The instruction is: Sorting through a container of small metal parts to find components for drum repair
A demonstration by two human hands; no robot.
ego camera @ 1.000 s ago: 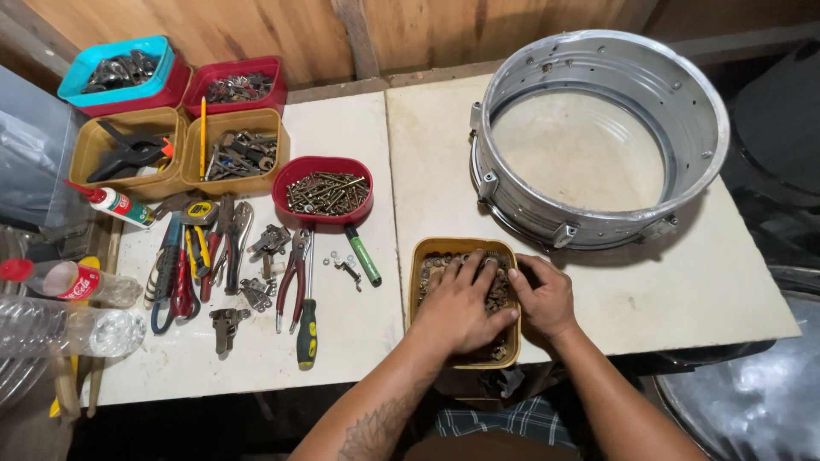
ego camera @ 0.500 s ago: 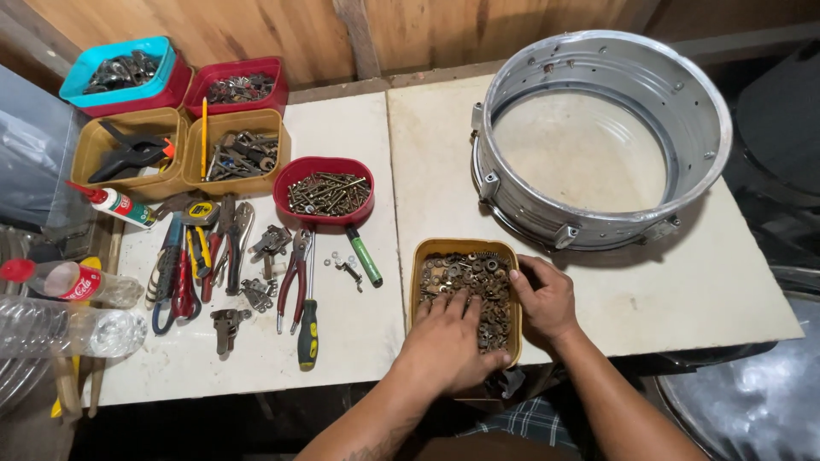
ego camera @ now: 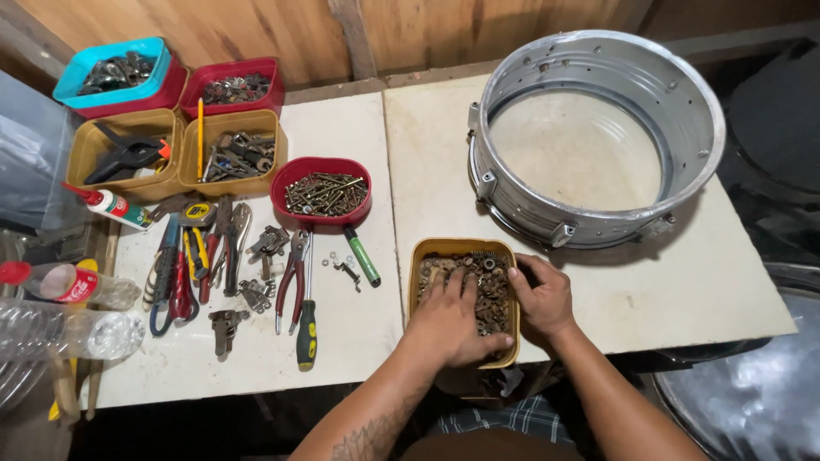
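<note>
— Looking at the yellow tub [ego camera: 416, 282] at bottom centre, where do the hands sit?

— Left hand [ego camera: 457, 320] lies flat inside it, fingers [ego camera: 451, 286] spread loosely over the rusty hardware [ego camera: 491, 286]; whether it pinches any piece I cannot tell. Right hand [ego camera: 540, 299] grips the tub's right rim, fingers curled over the edge.

— And around it?

— Metal drum shell [ego camera: 598, 213] at upper right, well apart; red bowl [ego camera: 323, 213] of screws and a green-handled screwdriver [ego camera: 306, 329] to the left.

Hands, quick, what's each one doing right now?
Left hand: open, fingers spread in the rusty hardware of the yellow tub, holding nothing visible.
Right hand: curled against the tub's right rim; grip cannot be told.
</note>
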